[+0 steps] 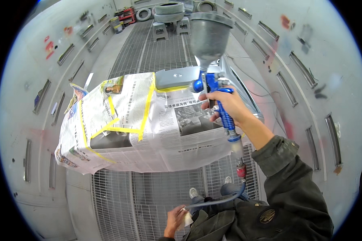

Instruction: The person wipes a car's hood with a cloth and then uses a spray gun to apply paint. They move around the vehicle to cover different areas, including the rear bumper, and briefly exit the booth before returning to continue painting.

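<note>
My right hand (234,107) is closed round the handle of a blue spray gun (225,116), with fingers at its trigger. A grey, paint-stained cup (210,40) sits upright on top of the gun. From the handle's lower end, a red coupling (241,171) leads to a blue-grey air hose (217,203). My left hand (174,220) is low by my body, its fingers pinched on the hose, with a pale cloth or paper (186,221) beside its palm. Beyond the gun is a silver-grey panel (175,78), framed by newspaper sheets (161,150) and yellow masking tape (149,102).
A metal floor grating (128,197) lies under my feet and the covered part. Slotted pale walls (309,100) rise on both sides. At the far end, tyres (169,18) rest on grey stools (160,31), near paint cans (116,25). A thin cable (253,78) trails along the right.
</note>
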`<state>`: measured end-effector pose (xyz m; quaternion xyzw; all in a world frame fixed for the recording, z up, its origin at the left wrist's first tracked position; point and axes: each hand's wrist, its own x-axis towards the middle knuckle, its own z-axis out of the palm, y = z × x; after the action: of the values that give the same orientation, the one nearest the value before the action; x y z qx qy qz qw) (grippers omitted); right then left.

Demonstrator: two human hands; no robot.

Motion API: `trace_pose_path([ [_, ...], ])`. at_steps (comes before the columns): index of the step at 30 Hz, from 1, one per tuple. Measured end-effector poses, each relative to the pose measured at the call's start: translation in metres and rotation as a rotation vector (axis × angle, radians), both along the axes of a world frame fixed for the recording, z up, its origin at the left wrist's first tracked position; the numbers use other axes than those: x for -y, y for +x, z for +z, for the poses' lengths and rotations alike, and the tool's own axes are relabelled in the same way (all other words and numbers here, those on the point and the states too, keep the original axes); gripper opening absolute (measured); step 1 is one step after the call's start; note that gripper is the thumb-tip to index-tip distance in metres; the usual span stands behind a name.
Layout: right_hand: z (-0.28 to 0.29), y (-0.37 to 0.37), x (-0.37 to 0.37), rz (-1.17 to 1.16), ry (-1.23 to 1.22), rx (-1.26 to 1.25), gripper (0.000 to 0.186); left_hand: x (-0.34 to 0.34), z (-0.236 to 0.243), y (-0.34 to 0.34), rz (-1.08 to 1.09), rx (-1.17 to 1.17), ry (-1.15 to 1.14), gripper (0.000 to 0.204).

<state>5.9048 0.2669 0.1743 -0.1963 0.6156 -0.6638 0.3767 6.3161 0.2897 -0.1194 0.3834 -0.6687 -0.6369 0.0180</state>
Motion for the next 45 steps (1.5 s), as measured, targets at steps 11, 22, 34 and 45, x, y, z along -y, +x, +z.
trace_pose_path([
  [11,-0.012,0.022,0.059,-0.027,0.084,-0.063,0.020,0.038,0.018,0.015,0.027,0.023,0.115,0.029],
  [22,-0.023,-0.050,-0.032,-0.334,0.100,-0.089,0.011,0.042,-0.007,-0.015,-0.137,0.019,0.039,0.029],
  [34,-0.073,-0.116,-0.149,-0.585,0.115,0.019,0.011,0.035,0.003,-0.065,-0.318,0.054,-0.008,0.034],
  [45,-0.117,-0.162,-0.208,-0.714,0.244,0.012,0.010,0.011,0.009,-0.089,-0.448,0.045,0.005,0.027],
])
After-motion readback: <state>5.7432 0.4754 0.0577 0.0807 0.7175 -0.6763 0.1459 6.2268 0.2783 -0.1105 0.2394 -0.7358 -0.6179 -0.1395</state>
